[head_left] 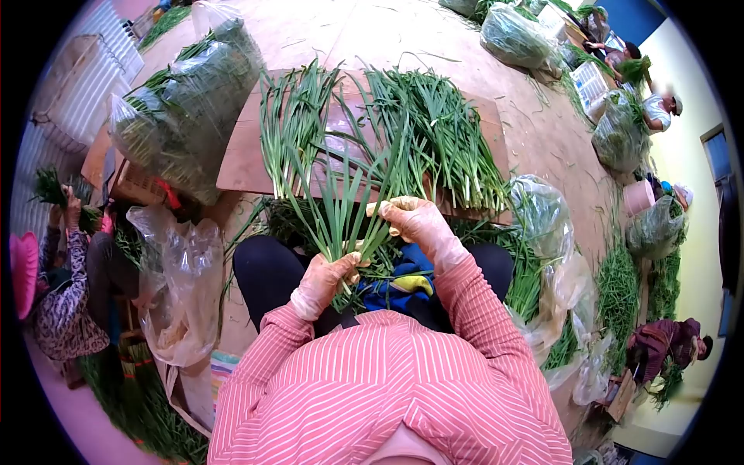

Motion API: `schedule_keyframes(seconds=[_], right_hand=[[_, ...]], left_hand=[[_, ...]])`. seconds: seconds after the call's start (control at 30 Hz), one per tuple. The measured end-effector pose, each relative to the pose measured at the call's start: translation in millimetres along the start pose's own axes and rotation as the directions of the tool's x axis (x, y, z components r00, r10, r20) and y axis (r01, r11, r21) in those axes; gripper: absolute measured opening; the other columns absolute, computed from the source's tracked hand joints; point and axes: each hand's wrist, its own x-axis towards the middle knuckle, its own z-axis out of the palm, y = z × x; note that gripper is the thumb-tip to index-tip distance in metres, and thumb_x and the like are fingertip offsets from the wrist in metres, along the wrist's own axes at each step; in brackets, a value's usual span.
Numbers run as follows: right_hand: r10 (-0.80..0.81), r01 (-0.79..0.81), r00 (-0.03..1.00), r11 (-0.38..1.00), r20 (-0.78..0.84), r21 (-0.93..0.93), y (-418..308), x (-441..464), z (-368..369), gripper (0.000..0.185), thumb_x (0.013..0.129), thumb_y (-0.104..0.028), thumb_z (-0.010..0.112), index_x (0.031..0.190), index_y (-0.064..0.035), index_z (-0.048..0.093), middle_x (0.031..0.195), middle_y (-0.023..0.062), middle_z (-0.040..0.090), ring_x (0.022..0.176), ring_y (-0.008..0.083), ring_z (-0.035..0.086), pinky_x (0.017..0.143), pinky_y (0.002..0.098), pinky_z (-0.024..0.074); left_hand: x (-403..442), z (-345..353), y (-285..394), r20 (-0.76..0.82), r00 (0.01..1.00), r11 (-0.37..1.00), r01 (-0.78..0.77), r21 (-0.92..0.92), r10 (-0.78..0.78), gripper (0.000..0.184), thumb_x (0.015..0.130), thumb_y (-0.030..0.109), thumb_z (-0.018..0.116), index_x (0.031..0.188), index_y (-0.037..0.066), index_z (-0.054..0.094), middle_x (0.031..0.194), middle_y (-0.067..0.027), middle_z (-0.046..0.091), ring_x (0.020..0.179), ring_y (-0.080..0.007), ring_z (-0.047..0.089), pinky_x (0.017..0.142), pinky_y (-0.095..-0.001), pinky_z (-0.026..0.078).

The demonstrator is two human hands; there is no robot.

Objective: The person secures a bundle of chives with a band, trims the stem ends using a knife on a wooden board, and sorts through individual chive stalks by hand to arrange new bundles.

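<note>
Bunch of green leaves [341, 213], one: held above the lap, near the surface [245, 164], tips fanned away from the body.

Left hand [329, 279], thin see-through glove: fingers closed around the bunch's lower end.

Right hand [418, 225], gloved likewise, pale fingertip covers: thumb and forefinger curled at the bunch's right edge; from my end I cannot tell whether they pinch a leaf.

Leaf piles on the surface, two: a smaller left pile [294, 124] and a broader right pile [449, 132], white stalk ends towards the wearer.

Blue cloth [387, 294], with a yellow patch: between the knees, partly hidden by loose leaves.

Stuffed plastic bag [194, 101], clear, packed with leaves: left of the surface. Slack clear bag [178, 279]: below it. Second slack bag [539, 217]: right of the surface. I cannot tell whether the creased, glossy plastic carries print.

Striped cloth [223, 376], multicoloured: by the left sleeve.

Pink bucket [639, 198] and white basket [589, 85]: far right, too small for me to read any marking.

Co-worker [74, 314], far left, patterned top: raised hands at another bunch [49, 187].
</note>
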Motion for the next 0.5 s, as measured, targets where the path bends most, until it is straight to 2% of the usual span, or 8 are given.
schedule_keyframes(seconds=[0.1,0.17,0.23,0.3,0.37,0.4,0.5], right_hand=[[-0.027,0.028,0.999,1.0,-0.042,0.004,-2.6,-16.3,-2.8,0.024,0.087,-0.029,0.064,0.1,-0.0103,0.07,0.076,-0.0057,0.065,0.053,-0.0001,0.044,0.048,0.0147,0.0328],[-0.03,0.033,0.996,0.999,-0.079,0.03,-0.9,-23.3,-5.5,0.023,0.084,-0.03,0.068,0.092,-0.0082,0.069,0.068,-0.006,0.059,0.052,0.0009,0.048,0.045,0.0159,0.034],[-0.067,0.073,0.991,0.996,-0.113,0.045,-2.8,-35.4,-4.6,0.026,0.082,-0.033,0.07,0.086,-0.0075,0.068,0.068,-0.0046,0.059,0.053,0.0015,0.048,0.047,0.0159,0.035],[-0.025,0.025,0.992,1.0,-0.125,-0.006,-6.1,-45.2,-5.6,0.029,0.081,-0.035,0.07,0.087,-0.0073,0.068,0.067,-0.0039,0.058,0.054,0.0027,0.048,0.048,0.017,0.0358],[-0.004,-0.005,0.995,0.996,-0.099,-0.091,7.8,-43.9,-7.1,0.028,0.084,-0.032,0.068,0.098,-0.0087,0.069,0.07,-0.0056,0.058,0.056,0.0018,0.045,0.048,0.0168,0.0319],[0.05,-0.062,0.994,0.99,-0.097,-0.129,6.5,-48.2,-6.4,0.031,0.08,-0.037,0.071,0.087,-0.0071,0.068,0.064,-0.0037,0.056,0.053,0.0042,0.045,0.048,0.0196,0.0351],[0.032,-0.034,0.995,0.999,-0.094,-0.027,19.8,-50.1,-5.5,0.03,0.08,-0.036,0.07,0.086,-0.0067,0.067,0.062,-0.0041,0.055,0.052,0.0033,0.044,0.047,0.0187,0.033]], left_hand=[[-0.1,2.8,-1.8,-0.002,1.0,0.996,-0.011,0.084,0.011,0.031,0.09,0.024,0.06,0.109,0.0,0.06,0.083,-0.0047,0.066,0.059,-0.0069,0.051,0.053,-0.02,0.04],[4.2,-1.4,-5.3,0.031,0.999,0.993,0.033,0.112,-0.037,0.031,0.089,0.019,0.062,0.113,0.001,0.057,0.092,-0.0037,0.063,0.078,-0.0107,0.061,0.06,-0.0213,0.046],[2.6,7.5,-2.2,0.041,0.999,0.994,0.013,0.11,-0.018,0.028,0.09,0.02,0.06,0.11,0.001,0.058,0.087,-0.0032,0.063,0.072,-0.0086,0.057,0.058,-0.0207,0.042],[1.5,16.2,-1.9,0.031,1.0,0.993,-0.002,0.121,-0.002,0.027,0.09,0.021,0.06,0.109,0.001,0.058,0.085,-0.0029,0.062,0.069,-0.008,0.055,0.057,-0.0207,0.041],[4.0,20.4,-4.2,0.028,0.999,0.991,-0.021,0.134,0.017,0.027,0.091,0.021,0.06,0.107,0.001,0.059,0.082,-0.0026,0.062,0.066,-0.0074,0.052,0.057,-0.0206,0.039],[7.1,20.5,-7.9,0.032,0.998,0.987,-0.052,0.153,0.047,0.026,0.09,0.022,0.06,0.106,0.001,0.059,0.082,-0.0023,0.062,0.065,-0.0074,0.052,0.056,-0.021,0.039],[8.4,25.9,-8.0,0.026,0.997,0.978,-0.077,0.196,0.073,0.025,0.09,0.021,0.06,0.105,0.002,0.06,0.08,-0.0019,0.061,0.062,-0.0072,0.049,0.056,-0.0211,0.038]])
